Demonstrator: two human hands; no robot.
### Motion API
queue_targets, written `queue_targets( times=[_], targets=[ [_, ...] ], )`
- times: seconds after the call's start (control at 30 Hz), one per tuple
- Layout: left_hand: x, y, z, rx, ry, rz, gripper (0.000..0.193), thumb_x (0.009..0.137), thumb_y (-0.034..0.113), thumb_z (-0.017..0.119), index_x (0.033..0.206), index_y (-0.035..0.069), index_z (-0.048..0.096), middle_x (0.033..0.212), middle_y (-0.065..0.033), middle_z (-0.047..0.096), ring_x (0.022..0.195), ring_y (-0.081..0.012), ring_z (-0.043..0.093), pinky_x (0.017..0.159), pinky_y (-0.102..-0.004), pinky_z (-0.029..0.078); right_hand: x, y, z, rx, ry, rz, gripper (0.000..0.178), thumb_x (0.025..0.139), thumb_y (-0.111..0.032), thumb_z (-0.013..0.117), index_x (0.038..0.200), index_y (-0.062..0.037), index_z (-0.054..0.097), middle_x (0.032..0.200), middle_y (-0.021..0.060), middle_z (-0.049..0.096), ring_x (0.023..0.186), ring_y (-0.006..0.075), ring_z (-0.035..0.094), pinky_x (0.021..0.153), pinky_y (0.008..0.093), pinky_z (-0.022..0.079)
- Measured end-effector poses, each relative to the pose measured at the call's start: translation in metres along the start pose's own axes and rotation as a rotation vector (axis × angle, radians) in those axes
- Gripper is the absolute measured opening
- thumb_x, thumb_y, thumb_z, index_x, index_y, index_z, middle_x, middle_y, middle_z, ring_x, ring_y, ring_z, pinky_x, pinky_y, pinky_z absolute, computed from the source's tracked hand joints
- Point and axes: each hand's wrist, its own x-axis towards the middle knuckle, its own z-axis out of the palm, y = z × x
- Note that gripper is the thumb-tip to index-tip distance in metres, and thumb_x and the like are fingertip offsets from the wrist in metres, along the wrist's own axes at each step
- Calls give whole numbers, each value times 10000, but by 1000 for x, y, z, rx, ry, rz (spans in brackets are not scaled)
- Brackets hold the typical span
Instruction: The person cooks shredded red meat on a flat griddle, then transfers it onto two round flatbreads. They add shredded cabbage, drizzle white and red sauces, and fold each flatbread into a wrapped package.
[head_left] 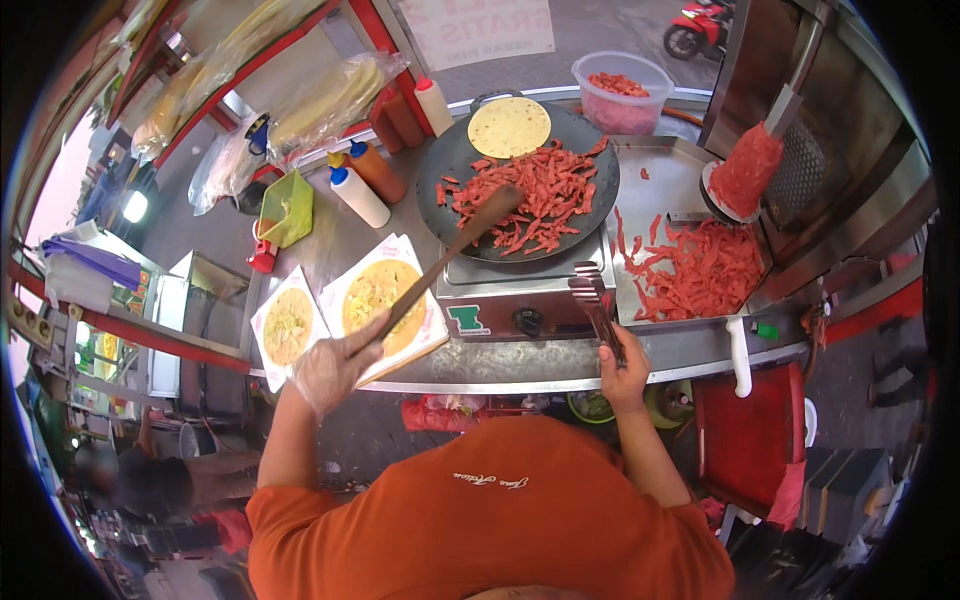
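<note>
My left hand (335,368), in a clear plastic glove, grips the handle of a brown wooden spatula (455,245) whose blade lies in the red meat strips (530,190) on the round black griddle (445,160). A pale flatbread (509,126) warms at the griddle's far edge. My right hand (622,370) holds metal tongs (595,300) pointing toward the griddle's front right. Two flatbreads with yellow-green filling (380,295) (287,325) lie on white paper sheets left of the griddle.
More red meat strips (700,270) lie on a steel tray at right, below a vertical red meat spit (745,170). Squeeze bottles (358,195), a green tub (285,208), a pink plastic container (622,90) and bagged flatbreads (330,95) stand behind. A red stool (745,430) is lower right.
</note>
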Motion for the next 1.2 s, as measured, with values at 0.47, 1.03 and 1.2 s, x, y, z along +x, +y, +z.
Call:
queue_targets(
  times=[0.47,1.03,1.2],
  targets=[
    [23,-36,-15,-148,-35,134,565,1073,438,615,1591,233,518,1316,-190,733,829,-203,723,860,-362,561,6,6,5,-66,34,-32,375,985,-165,746,1282,49,664,972,150,701,814,276,693,750,367,554],
    [12,7,8,-17,-37,39,503,1081,408,599,1570,308,540,895,-158,737,750,-286,698,755,-383,543,9,9,1,70,-73,-18,408,955,-156,781,1303,20,661,932,129,699,753,247,689,656,345,549],
    [-6,6,23,-95,70,-20,531,1074,440,601,1581,304,523,981,-236,746,860,-359,729,844,-386,545,12,8,-1,133,-124,28,427,954,-159,794,1316,20,658,956,128,706,762,217,683,662,317,548]
  ],
)
